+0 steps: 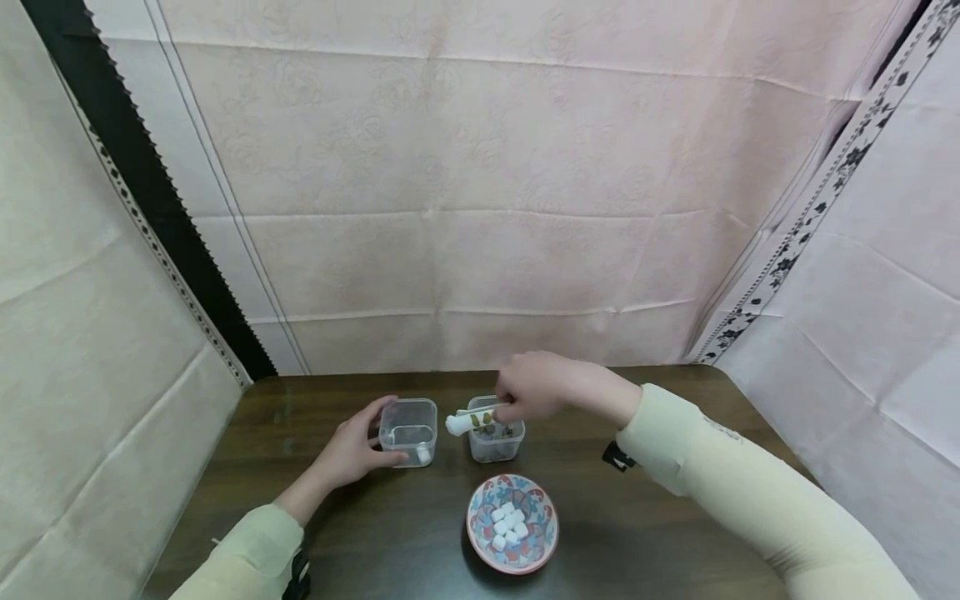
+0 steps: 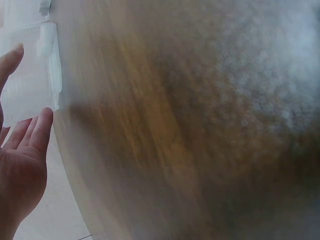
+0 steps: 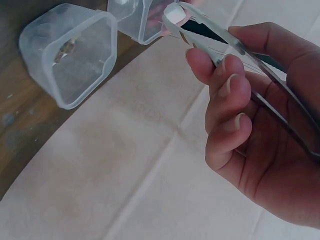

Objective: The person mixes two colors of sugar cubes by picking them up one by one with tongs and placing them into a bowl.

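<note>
My right hand (image 1: pixel 536 385) holds a pair of tongs (image 3: pixel 257 62) with a white cube (image 3: pixel 174 13) clasped between their tips. In the head view the tongs reach leftward over the right clear plastic container (image 1: pixel 495 451), which has small dark bits inside. My left hand (image 1: pixel 351 450) grips the left clear plastic container (image 1: pixel 408 409) from its left side, thumb near the front and fingers behind. A white piece (image 1: pixel 423 454) lies in that container's front right corner. The left wrist view shows thumb and fingers on opposite sides of the container (image 2: pixel 30 82).
A patterned bowl (image 1: pixel 536 546) with several white cubes (image 1: pixel 510 525) stands in front of the containers on the dark wooden table (image 1: pixel 637 533). Pale cloth (image 1: pixel 480 250) hangs behind the table and on both sides.
</note>
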`<state>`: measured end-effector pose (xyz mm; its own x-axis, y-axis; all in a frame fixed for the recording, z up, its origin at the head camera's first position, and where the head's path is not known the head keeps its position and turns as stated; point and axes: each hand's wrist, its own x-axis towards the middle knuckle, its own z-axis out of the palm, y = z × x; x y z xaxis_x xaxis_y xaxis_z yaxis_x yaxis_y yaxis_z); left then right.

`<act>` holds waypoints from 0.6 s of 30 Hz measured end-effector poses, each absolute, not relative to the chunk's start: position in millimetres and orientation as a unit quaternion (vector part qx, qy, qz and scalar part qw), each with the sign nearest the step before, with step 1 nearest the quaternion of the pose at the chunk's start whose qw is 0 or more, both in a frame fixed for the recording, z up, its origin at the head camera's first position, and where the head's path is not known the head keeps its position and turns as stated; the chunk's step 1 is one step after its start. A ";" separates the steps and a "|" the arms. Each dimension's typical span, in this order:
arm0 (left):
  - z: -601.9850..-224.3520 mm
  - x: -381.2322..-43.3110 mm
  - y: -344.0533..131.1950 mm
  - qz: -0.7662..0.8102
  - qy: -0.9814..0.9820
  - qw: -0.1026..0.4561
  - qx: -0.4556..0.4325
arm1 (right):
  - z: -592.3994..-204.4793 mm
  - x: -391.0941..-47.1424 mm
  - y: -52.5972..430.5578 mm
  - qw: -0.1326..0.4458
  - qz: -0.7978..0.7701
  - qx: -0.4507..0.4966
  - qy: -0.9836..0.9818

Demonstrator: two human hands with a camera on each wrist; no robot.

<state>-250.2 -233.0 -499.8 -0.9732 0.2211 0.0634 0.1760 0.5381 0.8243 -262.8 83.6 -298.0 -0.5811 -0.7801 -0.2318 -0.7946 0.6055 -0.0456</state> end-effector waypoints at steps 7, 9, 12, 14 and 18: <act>-501.1 -251.1 -232.9 0.463 0.879 0.028 0.112 | -302.1 -242.9 115.3 0.118 0.005 -0.437 0.891; -501.5 -251.6 -232.7 0.460 0.880 0.029 0.110 | -304.0 -236.7 124.2 0.125 0.000 -0.434 0.892; -501.1 -251.9 -232.1 0.458 0.882 0.032 0.106 | -306.4 -228.3 136.7 0.141 -0.009 -0.427 0.893; -500.7 -252.1 -232.2 0.457 0.883 0.033 0.107 | -308.9 -224.1 144.4 0.150 -0.015 -0.422 0.894; -499.6 -252.7 -232.6 0.455 0.883 0.034 0.108 | -315.6 -218.3 156.4 0.164 -0.032 -0.413 0.895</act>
<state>-252.7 -232.6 -499.6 -0.9742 0.2224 0.0375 0.1597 0.5627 0.8111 -218.3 156.4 -315.6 -0.6055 -0.7493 -0.2681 -0.7283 0.6576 -0.1928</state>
